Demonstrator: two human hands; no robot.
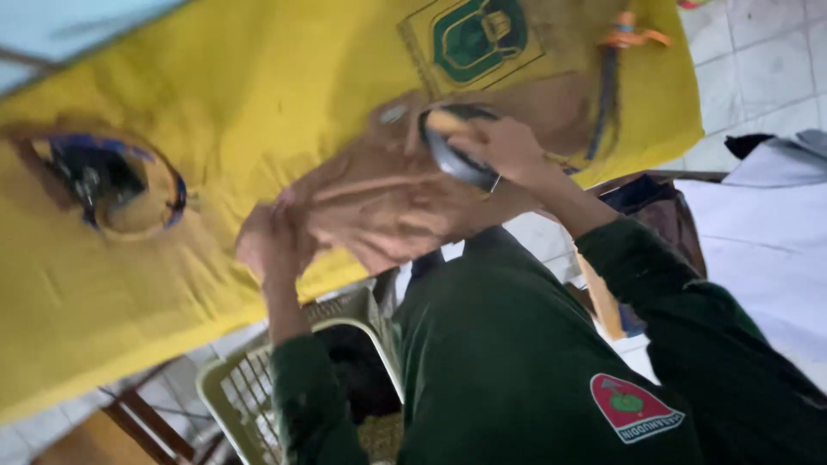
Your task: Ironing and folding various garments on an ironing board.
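Observation:
A brown garment [388, 207] lies bunched on a table covered with a yellow cloth [215, 95]. My right hand [508, 151] grips a dark, rounded iron [452, 155] and presses it on the garment's upper edge. At the garment's left end, my left hand [267, 241] has its fingers closed on a fold of the fabric. Both arms wear dark green sleeves, and the right sleeve carries a red patch [633, 406].
A green and yellow emblem [478, 34] is printed on the yellow cloth. A dark cord [607, 86] with an orange clip runs down the cloth's right side. A blue-black object [112, 185] sits at the left. A pale green basket [250, 387] stands below; white fabric [767, 241] lies at right.

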